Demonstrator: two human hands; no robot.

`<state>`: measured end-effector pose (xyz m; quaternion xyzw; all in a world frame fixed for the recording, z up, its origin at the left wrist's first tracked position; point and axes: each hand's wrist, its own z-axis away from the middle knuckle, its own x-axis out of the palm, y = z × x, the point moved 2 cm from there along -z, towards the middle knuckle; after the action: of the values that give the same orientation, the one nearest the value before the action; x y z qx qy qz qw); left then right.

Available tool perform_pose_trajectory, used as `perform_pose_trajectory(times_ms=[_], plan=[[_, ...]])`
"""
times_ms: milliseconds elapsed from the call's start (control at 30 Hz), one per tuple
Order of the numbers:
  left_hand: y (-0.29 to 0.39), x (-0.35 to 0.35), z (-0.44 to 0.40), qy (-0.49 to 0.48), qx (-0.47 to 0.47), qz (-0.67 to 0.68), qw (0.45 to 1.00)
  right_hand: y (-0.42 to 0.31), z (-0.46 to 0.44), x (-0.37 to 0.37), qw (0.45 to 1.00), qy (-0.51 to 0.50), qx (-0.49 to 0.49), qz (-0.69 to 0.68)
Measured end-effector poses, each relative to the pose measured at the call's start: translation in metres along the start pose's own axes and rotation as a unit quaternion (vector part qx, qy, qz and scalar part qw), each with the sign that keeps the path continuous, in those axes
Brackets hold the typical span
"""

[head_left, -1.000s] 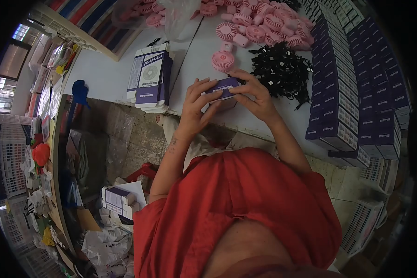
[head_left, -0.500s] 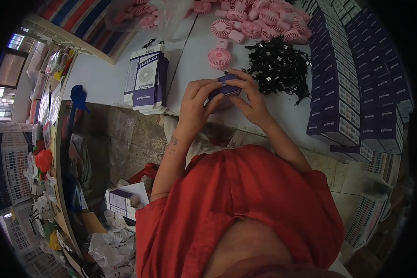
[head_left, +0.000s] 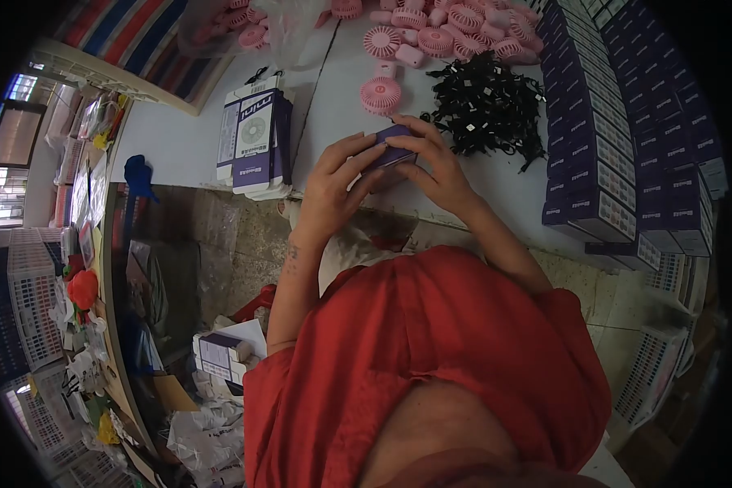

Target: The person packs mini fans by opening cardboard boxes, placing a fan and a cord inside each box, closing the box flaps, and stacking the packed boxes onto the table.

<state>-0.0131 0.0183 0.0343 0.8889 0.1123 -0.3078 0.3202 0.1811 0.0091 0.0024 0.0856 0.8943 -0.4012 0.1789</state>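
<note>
A small purple box (head_left: pixel 392 149) is between my two hands at the table's front edge. My left hand (head_left: pixel 337 175) grips its left side, and the fingers of my right hand (head_left: pixel 439 167) lie over its top and right side. Just beyond the box lies a pink fan (head_left: pixel 381 96). A tangle of black cables (head_left: pixel 484 110) is to the right of it. To the left, flat white-and-purple cartons (head_left: pixel 256 142) are stacked. The underside of the held box is hidden.
More pink fans (head_left: pixel 464 28) are heaped at the back. Rows of purple boxes (head_left: pixel 581 138) stand at the right. A clear plastic bag (head_left: pixel 289 32) and a striped panel (head_left: pixel 146 41) are at the back left. An opened carton (head_left: pixel 224 351) sits low on the left.
The view has shifted slightly. My hands stay around the box, and its top is now tilted at a different angle, with the fingers closer over it.
</note>
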Motion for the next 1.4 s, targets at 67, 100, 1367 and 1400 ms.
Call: perform_pose_trajectory(times_ms=[67,100,1367,1400], plan=[[0.000,-0.001,-0.001,-0.009,-0.012,0.012,1.000,0.001,0.001,0.000,1.000,0.005,-0.001,0.001],[0.001,0.000,-0.001,-0.017,0.012,-0.014,1.000,0.001,0.001,0.000,1.000,0.011,-0.002,0.002],[-0.008,0.007,-0.015,0.014,-0.046,0.103,0.994,0.009,-0.005,0.029,0.976,0.210,-0.038,-0.050],[-0.003,0.004,-0.015,-0.004,-0.015,0.073,0.997,0.008,-0.004,0.029,0.977,0.203,-0.048,-0.039]])
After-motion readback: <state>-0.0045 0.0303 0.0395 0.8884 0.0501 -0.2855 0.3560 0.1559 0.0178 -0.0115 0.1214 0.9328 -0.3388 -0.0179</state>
